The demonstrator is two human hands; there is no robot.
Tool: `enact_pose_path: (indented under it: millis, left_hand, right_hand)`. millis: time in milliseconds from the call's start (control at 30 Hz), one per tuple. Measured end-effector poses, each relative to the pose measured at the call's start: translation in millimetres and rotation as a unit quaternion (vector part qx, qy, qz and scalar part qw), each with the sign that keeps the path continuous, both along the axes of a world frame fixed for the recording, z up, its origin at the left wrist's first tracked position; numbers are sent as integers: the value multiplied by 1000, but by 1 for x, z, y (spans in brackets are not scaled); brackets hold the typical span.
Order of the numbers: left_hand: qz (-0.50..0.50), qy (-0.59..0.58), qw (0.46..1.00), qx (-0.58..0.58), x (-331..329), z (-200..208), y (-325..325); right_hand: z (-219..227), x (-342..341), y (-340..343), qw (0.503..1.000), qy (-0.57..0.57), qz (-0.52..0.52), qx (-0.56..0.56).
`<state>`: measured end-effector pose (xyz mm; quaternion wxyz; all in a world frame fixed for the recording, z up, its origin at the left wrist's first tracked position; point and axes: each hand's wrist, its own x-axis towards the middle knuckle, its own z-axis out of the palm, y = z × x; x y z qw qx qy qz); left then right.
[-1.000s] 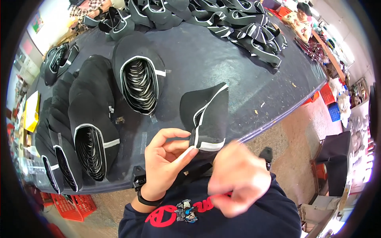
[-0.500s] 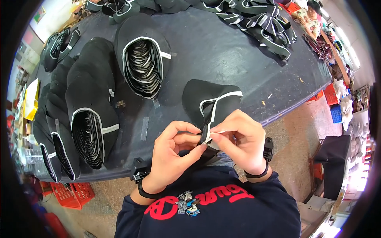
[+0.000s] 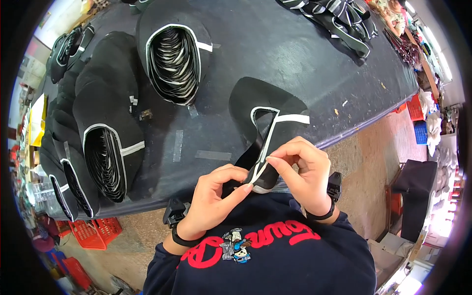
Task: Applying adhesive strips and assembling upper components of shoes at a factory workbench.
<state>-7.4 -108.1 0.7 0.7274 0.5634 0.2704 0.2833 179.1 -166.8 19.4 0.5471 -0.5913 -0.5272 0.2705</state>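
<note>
the black piece point(image 3: 250, 96) lies across the near edge of the table point(image 3: 275, 46), left hand point(image 3: 219, 190) and right hand point(image 3: 304, 169) both pinching its white trim point(image 3: 268, 137) — trim best held flat and evenly taut, never twisted.

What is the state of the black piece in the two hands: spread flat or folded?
Folded: the black piece curves over itself, its white-edged opening tapering toward the near end, pinched by the left hand.
</note>
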Motion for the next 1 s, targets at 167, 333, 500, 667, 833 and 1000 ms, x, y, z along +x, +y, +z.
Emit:
enact_pose_path:
  millis: [167,333,500,667,833,1000]
  left_hand:
    - [9,-4,999,44,2,1,-1]
    - [7,8,999,41,3,0,-1]
    - [12,12,999,28,4,1,-2]
    - [9,30,999,40,5,2,-2]
    - [13,22,997,66,7,1,-2]
    - [17,16,998,60,7,-1,-2]
  right_hand:
    - [0,4,-3,1000,-1,12,-3]
    - [10,8,-7,998,-7,60,-13]
    - [14,7,-8,997,-16,69,2]
    - [11,6,-9,999,-23,39,-21]
    - [7,1,-9,999,1,7,-49]
    - [0,-6,-7,998,14,-2,-54]
